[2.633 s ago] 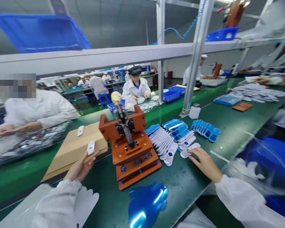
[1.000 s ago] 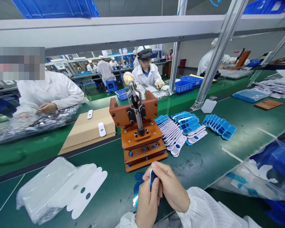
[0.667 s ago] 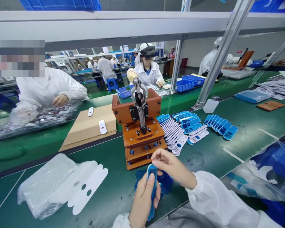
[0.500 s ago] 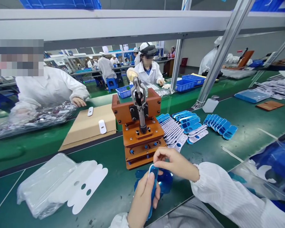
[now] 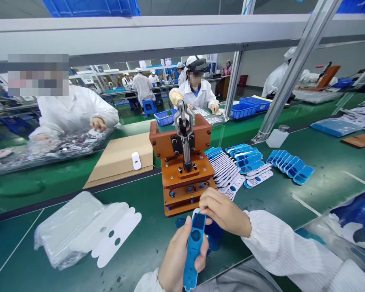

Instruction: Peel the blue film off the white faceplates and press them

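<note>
My left hand [image 5: 178, 259] is closed around a long, round-ended panel [image 5: 194, 247] faced with blue film, with a dark window near its top and a round dark spot below. My right hand [image 5: 220, 209] pinches the panel's top end; what lies between its fingertips is partly hidden. Behind the hands stands an orange-brown press fixture [image 5: 187, 172] with a metal toggle clamp [image 5: 185, 138]. Loose shiny blue film [image 5: 215, 237] lies on the green table under the hands.
Right of the fixture lie a fanned stack of white panels [image 5: 223, 170], blue-filmed panels [image 5: 292, 164] and a white bottle [image 5: 278, 136]. On the left are a clear plastic bag [image 5: 68, 229], white cut-out sheets [image 5: 118, 239] and cardboard [image 5: 118, 156]. Co-workers sit across the line.
My left hand has turned the panel so its blue face shows more. One of two white pieces has gone from the cardboard, and a co-worker's hand there has lifted. The view has shifted left.
</note>
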Tool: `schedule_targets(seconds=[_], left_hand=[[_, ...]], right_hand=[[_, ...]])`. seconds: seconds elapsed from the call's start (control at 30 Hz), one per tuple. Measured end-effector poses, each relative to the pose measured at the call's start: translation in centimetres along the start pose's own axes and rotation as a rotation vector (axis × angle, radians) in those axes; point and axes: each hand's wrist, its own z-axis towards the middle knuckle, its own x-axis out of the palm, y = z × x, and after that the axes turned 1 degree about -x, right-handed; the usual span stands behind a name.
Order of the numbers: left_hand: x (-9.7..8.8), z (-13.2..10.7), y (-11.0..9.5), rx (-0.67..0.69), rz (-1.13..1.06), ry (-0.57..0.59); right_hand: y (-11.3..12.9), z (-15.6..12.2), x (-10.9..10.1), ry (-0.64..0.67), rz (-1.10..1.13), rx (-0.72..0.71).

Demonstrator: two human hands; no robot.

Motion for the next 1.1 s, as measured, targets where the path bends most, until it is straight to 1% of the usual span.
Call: schedule_targets(seconds=[0.1, 0.13, 0.2, 0.27, 0.37, 0.43, 0.5, 0.6, 0.67, 0.73, 0.77, 0.83, 0.87, 0.9, 0.93, 1.0, 1.03, 1.1], left_hand=[[0.0, 0.2, 0.1, -0.081, -0.167, 0.159], [0.0, 0.3, 0.1, -0.092, -0.205, 0.186], [0.0, 0.4, -0.1, -0.085, -0.253, 0.185], [0.1, 0.4, -0.2, -0.023, -0.289, 0.104], [-0.1, 0.3, -0.4, 0.154, -0.325, -0.076], [-0.3, 0.2, -0.6, 0.253, -0.347, -0.207], [-0.7, 0.1, -0.8, 0.315, -0.390, -0.310], [-1.5, -0.1, -1.6, 0.421, -0.458, -0.393], [-2.5, -0.3, -2.3, 0.482, -0.483, -0.444], [-3.9, -0.6, -3.1, 0.547, -0.521, -0.527], [-4.7, -0.9, -3.6, 0.601, -0.544, -0.565], [-6.1, -1.4, -4.4, 0.759, -0.570, -0.619], [-6.7, -1.6, -4.8, 0.839, -0.573, -0.640], [-7.2, -1.9, -5.1, 0.905, -0.565, -0.664], [-7.5, -2.2, -5.2, 0.944, -0.548, -0.683], [-7.5, -2.6, -5.3, 0.963, -0.486, -0.715], [-7.4, -2.6, -5.1, 0.962, -0.445, -0.722], [-6.8, -2.6, -4.5, 0.945, -0.345, -0.697]], right_hand=[[-0.1, -0.2, 0.4, -0.105, -0.038, -0.075], [-0.1, -0.3, 0.6, -0.136, -0.051, -0.089], [0.0, -0.4, 0.9, -0.176, -0.079, -0.102], [0.4, -0.5, 1.1, -0.187, -0.104, -0.106], [1.4, -0.5, 1.5, -0.163, -0.110, -0.080], [2.2, -0.6, 2.0, -0.146, -0.075, -0.033], [3.2, -0.8, 2.6, -0.125, -0.016, 0.010], [4.8, -1.7, 3.5, -0.098, 0.096, 0.037], [5.7, -2.4, 3.7, -0.124, 0.177, 0.067], [6.1, -3.2, 3.4, -0.186, 0.255, 0.143], [6.1, -3.6, 3.1, -0.224, 0.286, 0.200], [5.6, -4.3, 2.4, -0.311, 0.330, 0.377], [5.0, -4.7, 2.1, -0.339, 0.348, 0.490], [4.4, -5.1, 1.9, -0.341, 0.366, 0.609], [3.7, -5.5, 1.9, -0.318, 0.381, 0.727], [2.2, -6.5, 2.2, -0.223, 0.384, 0.924], [1.6, -7.0, 2.5, -0.166, 0.367, 0.987], [0.8, -7.6, 2.9, -0.099, 0.289, 1.036]])
